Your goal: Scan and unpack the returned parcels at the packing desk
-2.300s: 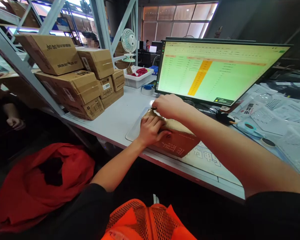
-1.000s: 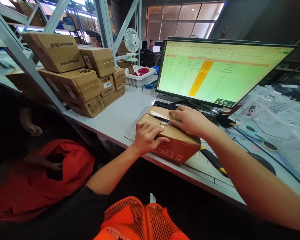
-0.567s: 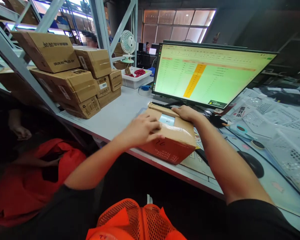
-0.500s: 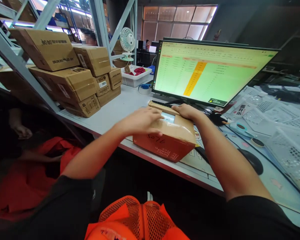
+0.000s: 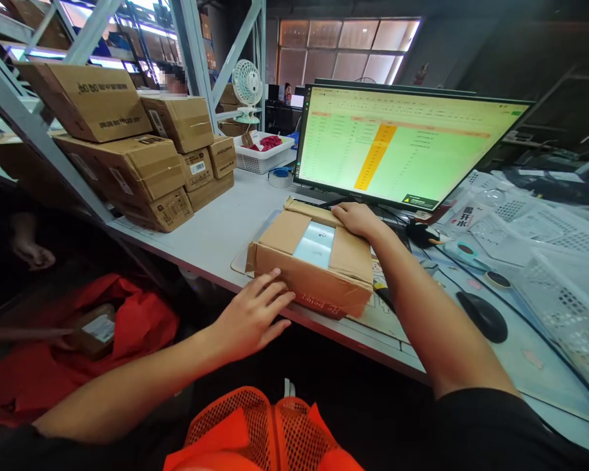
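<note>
A cardboard box [image 5: 287, 233] sits at the desk's near edge. Its two side flaps lie inward, with a gap between them, and the front flap [image 5: 314, 281] hangs down over the printed front wall. Through the gap shows a pale blue-white item [image 5: 315, 243]; its kind is unclear. Just in front of that hanging flap is my left hand [image 5: 255, 311], open, fingers spread, a fingertip at the cardboard. My right hand [image 5: 356, 219] is closed over the far right edge by the back flap, its fingertips partly hidden.
A monitor [image 5: 397, 144] stands behind the box. Stacked cartons [image 5: 127, 163], a white basket [image 5: 262, 157] and a small fan [image 5: 247, 82] are to the left; a mouse [image 5: 481, 316] and plastic baskets [image 5: 564, 294] to the right. Another person's hand [image 5: 34, 255] and a red bag [image 5: 142, 320] are at lower left.
My left hand has moved from the box top down toward me. The front flap has come forward and down, uncovering more of the pale item. My right hand stays at the far edge.
</note>
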The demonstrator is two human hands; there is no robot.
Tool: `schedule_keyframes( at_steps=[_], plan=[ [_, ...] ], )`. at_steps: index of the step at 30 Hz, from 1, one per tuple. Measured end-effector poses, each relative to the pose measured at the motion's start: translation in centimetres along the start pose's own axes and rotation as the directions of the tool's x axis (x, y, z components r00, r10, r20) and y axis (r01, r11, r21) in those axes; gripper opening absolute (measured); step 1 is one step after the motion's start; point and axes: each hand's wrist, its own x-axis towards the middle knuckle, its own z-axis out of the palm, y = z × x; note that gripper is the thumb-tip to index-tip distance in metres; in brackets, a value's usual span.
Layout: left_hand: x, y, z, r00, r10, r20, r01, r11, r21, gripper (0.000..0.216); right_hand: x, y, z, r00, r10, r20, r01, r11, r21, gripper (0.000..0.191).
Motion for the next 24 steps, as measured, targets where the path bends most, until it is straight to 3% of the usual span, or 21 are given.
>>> schedule_keyframes(
  at_steps=[2, 4, 6, 9, 11, 12, 15, 19, 21, 24],
  plan=[
    [1.3, -1.7, -1.5, 1.0, 0.008, 0.028, -0.005, 0.992, -0.129, 0.034, -0.8, -0.2, -0.2, 0.979, -0.057, -0.198, 0.058, 0.998, -0.003, 0.053],
    [4.8, -3.7, -3.6, 0.996, 0.005, 0.092, 0.019, 0.964, -0.265, 0.036, -2.3, -0.7, -0.6, 0.888, -0.154, -0.433, 0.165, 0.986, -0.014, 0.053],
    [9.5, -5.7, -5.3, 0.978, 0.061, 0.198, 0.016, 0.93, -0.368, 0.037, -4.2, -1.3, -1.0, 0.813, -0.28, -0.511, 0.321, 0.947, -0.008, 0.048],
    [15.9, -7.5, -5.0, 0.884, 0.205, 0.421, 0.054, 0.849, -0.525, 0.036, -7.5, -2.3, -1.4, 0.844, -0.472, -0.255, 0.511, 0.852, 0.114, 0.045],
    [18.3, -7.8, -3.3, 0.802, 0.274, 0.531, 0.073, 0.837, -0.542, 0.033, -9.4, -2.4, -1.7, 0.811, -0.577, -0.095, 0.584, 0.794, 0.168, 0.045],
    [18.8, -7.8, -2.4, 0.777, 0.28, 0.563, 0.067, 0.853, -0.517, 0.032, -10.3, -2.1, -2.0, 0.793, -0.604, -0.078, 0.608, 0.78, 0.149, 0.045],
    [18.6, -8.1, -1.2, 0.795, 0.231, 0.561, -0.003, 0.926, -0.377, 0.031, -12.9, 0.1, -3.4, 0.787, -0.576, -0.221, 0.58, 0.813, -0.053, 0.044],
    [16.5, -11.1, -4.0, 0.895, 0.203, 0.397, -0.073, 0.946, -0.317, 0.035, -16.5, 5.1, -3.5, 0.79, -0.498, -0.358, 0.448, 0.867, -0.218, 0.044],
    [15.3, -13.9, -6.2, 0.924, 0.129, 0.36, 0.004, 0.938, -0.347, 0.033, -18.0, 7.2, -2.0, 0.794, -0.483, -0.37, 0.423, 0.875, -0.235, 0.046],
    [12.7, -18.4, -7.7, 0.907, -0.05, 0.419, 0.248, 0.866, -0.434, 0.028, -19.1, 8.6, 1.3, 0.773, -0.467, -0.429, 0.394, 0.884, -0.252, 0.045]
  ],
)
